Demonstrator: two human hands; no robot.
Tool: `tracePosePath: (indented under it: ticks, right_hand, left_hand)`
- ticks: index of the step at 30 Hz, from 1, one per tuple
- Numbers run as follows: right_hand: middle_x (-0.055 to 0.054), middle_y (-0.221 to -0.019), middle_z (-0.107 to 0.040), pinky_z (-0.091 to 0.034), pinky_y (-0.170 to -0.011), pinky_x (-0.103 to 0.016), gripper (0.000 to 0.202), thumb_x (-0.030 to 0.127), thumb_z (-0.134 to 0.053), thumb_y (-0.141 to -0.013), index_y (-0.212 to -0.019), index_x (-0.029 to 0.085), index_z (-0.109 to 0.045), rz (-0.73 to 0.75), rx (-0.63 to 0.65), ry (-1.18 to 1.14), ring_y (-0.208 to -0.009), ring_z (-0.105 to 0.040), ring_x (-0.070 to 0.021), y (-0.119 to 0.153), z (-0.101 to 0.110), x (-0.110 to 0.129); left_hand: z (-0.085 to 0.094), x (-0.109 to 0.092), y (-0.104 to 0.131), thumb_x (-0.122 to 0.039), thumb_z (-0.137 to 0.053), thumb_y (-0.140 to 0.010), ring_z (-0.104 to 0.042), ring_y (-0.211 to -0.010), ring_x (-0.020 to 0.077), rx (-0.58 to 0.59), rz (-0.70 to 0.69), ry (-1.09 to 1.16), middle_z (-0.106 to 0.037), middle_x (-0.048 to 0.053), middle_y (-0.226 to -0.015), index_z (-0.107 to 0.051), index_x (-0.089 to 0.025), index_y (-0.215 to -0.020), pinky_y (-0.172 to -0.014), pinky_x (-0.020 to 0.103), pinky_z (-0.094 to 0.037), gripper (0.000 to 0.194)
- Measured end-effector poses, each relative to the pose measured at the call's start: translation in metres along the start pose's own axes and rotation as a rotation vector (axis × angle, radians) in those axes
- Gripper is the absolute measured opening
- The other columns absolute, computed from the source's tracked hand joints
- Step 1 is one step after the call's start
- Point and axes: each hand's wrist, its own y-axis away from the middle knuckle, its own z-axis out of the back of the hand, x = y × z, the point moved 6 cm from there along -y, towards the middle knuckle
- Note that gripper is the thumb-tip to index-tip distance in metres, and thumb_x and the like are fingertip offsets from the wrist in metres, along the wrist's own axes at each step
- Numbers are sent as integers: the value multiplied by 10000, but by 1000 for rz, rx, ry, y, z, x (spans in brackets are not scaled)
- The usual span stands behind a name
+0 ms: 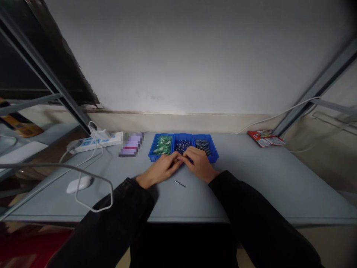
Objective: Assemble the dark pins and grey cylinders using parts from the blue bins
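Note:
My left hand (164, 168) and my right hand (198, 163) meet just in front of three blue bins, fingertips pinched together. Whatever sits between the fingers is too small to make out. Green pieces (163, 144) fill the left blue bin (152, 155). Small shiny metal pins with dark parts (182, 145) lie in the middle bin (182, 135), partly covered by my hands. Dark grey cylindrical pieces (203, 146) are in the right bin (214, 154). On the table, nearer to me, lies a thin metal pin with a thicker end (180, 184).
A white power strip (113, 140) with plugs and cables stands at the left, beside a blurred phone-like object (131, 144). A white rounded case (79, 184) and a looping cable (108, 186) are nearer. A red packet (266, 138) lies at the back right of the grey table (251, 178).

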Motion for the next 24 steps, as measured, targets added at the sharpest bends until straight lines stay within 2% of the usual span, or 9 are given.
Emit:
tracePosePath:
  ticks: [8,11,15,19,21,24]
  right_hand:
    - [-16,-751,-600,-432,-718,-315,296,356,-508,-1042,-785,215,-546,-13,44,-48,-739,-552,-171,0,-4,2]
    - [-35,-825,-622,-449,-752,-321,218,257,-451,-1043,-867,210,-570,-39,50,-83,-792,-570,-180,-2,1,5]
    - [-62,-918,-636,-471,-807,-346,141,134,-475,-952,-1000,200,-590,-21,89,-80,-876,-582,-207,-4,0,9]
    - [-65,-942,-642,-475,-859,-382,126,163,-542,-942,-1046,207,-598,-32,77,-45,-916,-585,-226,-3,-3,5]
    - [-62,-936,-649,-469,-869,-389,63,195,-547,-973,-1000,212,-601,-35,53,-34,-918,-587,-227,-2,-4,2]
    - [-62,-928,-650,-469,-860,-378,85,201,-526,-1002,-955,210,-596,-33,21,-43,-912,-590,-218,-1,-2,0]
  left_hand:
    - [1,-3,0,-177,-545,-910,-432,-523,84,-85,-39,27,-482,-70,-627,-534,-182,-851,-538,222,-343,60]
    - [6,-3,0,-190,-546,-921,-484,-565,92,-150,-32,63,-540,-55,-664,-547,-181,-891,-573,220,-393,31]
    - [14,-1,3,-199,-564,-927,-553,-641,108,-233,-29,91,-624,-24,-742,-562,-179,-895,-615,222,-437,38]
    - [21,2,5,-239,-558,-960,-558,-639,115,-313,-12,73,-649,-6,-755,-581,-171,-889,-602,224,-431,101]
    - [21,2,5,-256,-549,-975,-578,-661,124,-309,-10,86,-664,1,-766,-582,-170,-901,-617,231,-438,118]
    - [19,2,4,-287,-522,-1000,-567,-651,126,-278,-2,97,-648,-7,-735,-565,-172,-876,-621,237,-426,174]
